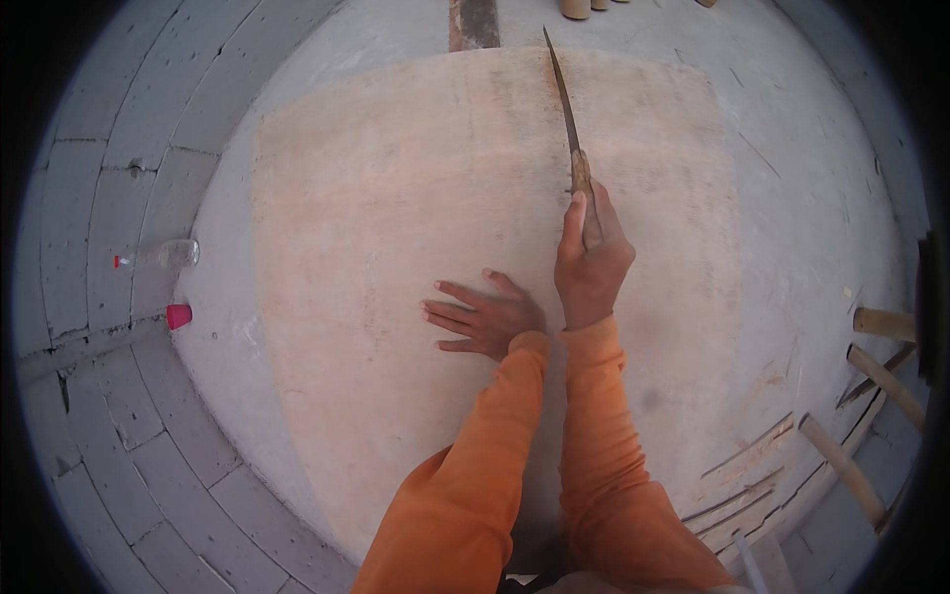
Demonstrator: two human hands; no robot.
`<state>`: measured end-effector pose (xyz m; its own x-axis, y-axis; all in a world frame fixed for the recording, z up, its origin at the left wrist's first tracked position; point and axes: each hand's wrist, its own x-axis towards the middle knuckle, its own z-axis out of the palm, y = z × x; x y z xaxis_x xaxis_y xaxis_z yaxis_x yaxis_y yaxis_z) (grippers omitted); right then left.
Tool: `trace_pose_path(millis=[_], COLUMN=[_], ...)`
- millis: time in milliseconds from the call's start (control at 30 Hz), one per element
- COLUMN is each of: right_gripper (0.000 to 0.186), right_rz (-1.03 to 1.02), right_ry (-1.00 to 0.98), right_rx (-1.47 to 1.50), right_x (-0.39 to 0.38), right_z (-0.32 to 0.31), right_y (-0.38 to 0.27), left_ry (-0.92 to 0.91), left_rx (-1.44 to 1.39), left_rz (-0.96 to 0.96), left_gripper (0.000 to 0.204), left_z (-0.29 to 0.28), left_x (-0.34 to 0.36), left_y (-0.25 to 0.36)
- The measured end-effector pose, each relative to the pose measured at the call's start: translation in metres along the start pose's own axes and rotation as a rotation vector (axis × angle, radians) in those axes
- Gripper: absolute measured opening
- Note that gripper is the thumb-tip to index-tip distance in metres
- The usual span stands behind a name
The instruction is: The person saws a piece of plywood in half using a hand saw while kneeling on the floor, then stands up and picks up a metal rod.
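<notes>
A large pale plywood sheet (396, 198) lies flat on the floor in front of me. Spread flat upon it, fingers apart, is my left hand (490, 319), holding nothing. To its right, my right hand (594, 259) is closed round the wooden handle of what looks like a handsaw (564, 99). Its long, dark, tapering blade points away from me, over the far part of the sheet. The blade shows nearly edge-on, so its teeth cannot be made out. Whether the blade touches the wood I cannot tell.
Grey block walls (129, 218) stand at the left. Near them are a clear plastic bottle (178, 253) with a red cap and a pink cup (178, 316). Wooden legs (841, 465) and thin wood strips (747, 495) are at the lower right. A dark strip (480, 22) lies beyond the sheet.
</notes>
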<state>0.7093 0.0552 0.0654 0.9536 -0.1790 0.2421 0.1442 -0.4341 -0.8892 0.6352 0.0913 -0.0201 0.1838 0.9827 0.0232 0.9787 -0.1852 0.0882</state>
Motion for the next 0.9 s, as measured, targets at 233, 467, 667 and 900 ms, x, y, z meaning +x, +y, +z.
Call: trace_pose_path(millis=[233,467,667,900], right_gripper=[0.032,0.031,0.031,0.029], right_rz=[0.004,0.013,0.034,0.038], right_ry=[-0.002,0.005,-0.01,-0.008], right_rx=[0.034,0.05,0.041,0.046], right_x=[-0.024,0.021,-0.007,-0.002], right_z=[-0.011,0.012,-0.006,0.002], right_y=[-0.002,0.0,-0.001,-0.001], left_ry=[0.033,0.034,0.053,0.02], left_rx=[0.004,0.016,0.042,0.004], left_rz=[-0.008,-0.002,-0.037,0.008], left_gripper=[0.077,0.077,0.073,0.076], left_z=[0.009,0.004,0.01,0.003], left_x=[0.007,0.0,0.006,0.002], left_y=[-0.006,0.001,-0.005,0.0])
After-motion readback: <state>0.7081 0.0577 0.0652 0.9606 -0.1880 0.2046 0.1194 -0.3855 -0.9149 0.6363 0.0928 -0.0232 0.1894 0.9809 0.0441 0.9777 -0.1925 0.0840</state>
